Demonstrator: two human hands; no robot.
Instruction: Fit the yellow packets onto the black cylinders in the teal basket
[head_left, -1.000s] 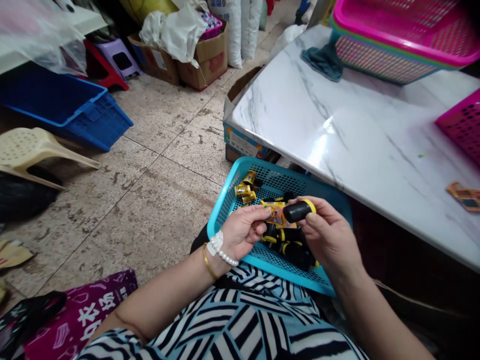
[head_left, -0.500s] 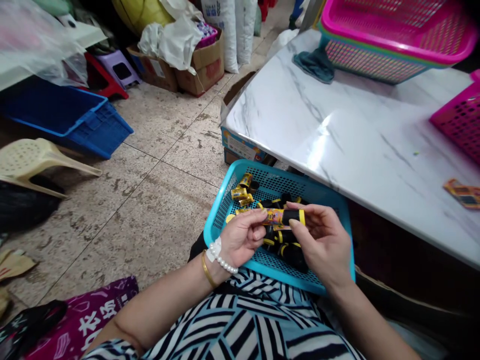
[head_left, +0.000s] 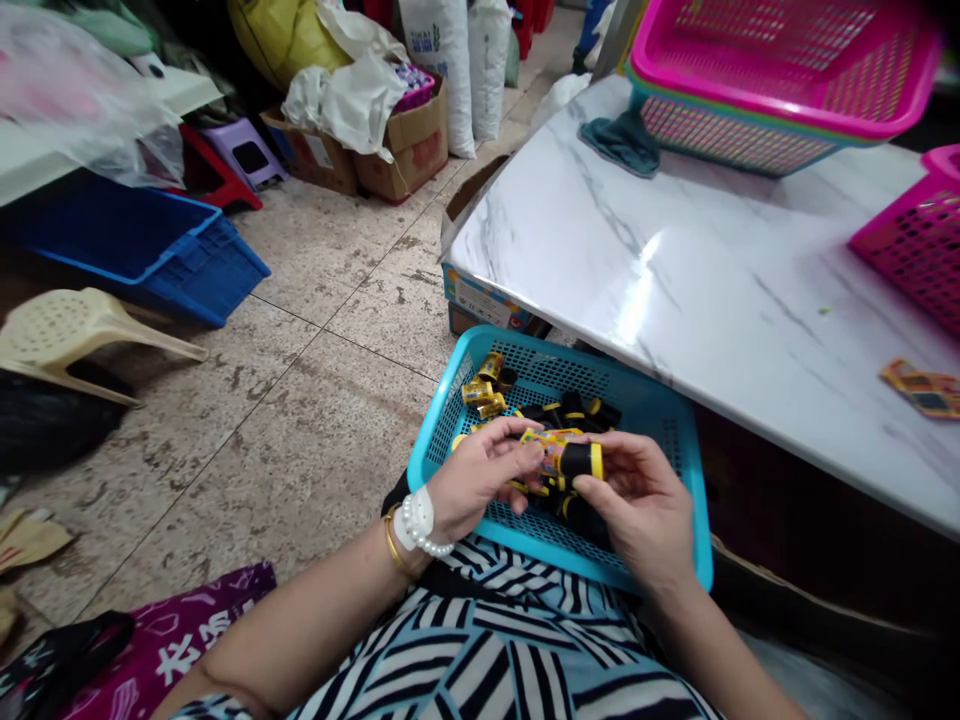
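Between my hands is a small black cylinder with a yellow rim at its right end, lying roughly level above the basket. A colourful yellow printed label sits around its left part, with a further yellow strip showing behind. My left hand pinches the label between thumb and fingers. The black body near the rim is gripped by my right hand, thumb in front and fingers behind. Below, a turquoise basket on my lap holds loose black cylinders with yellow rims and several yellow-labelled ones at its left.
A white marble-patterned table borders the basket's far right side. On it are stacked pink baskets, a dark cloth and a printed sheet. A blue crate and a cream stool stand at left.
Both hands and the cylinder have moved slightly lower. My left fingers have loosened from a tight curl and spread along the label, whose yellow strip now shows behind the cylinder.
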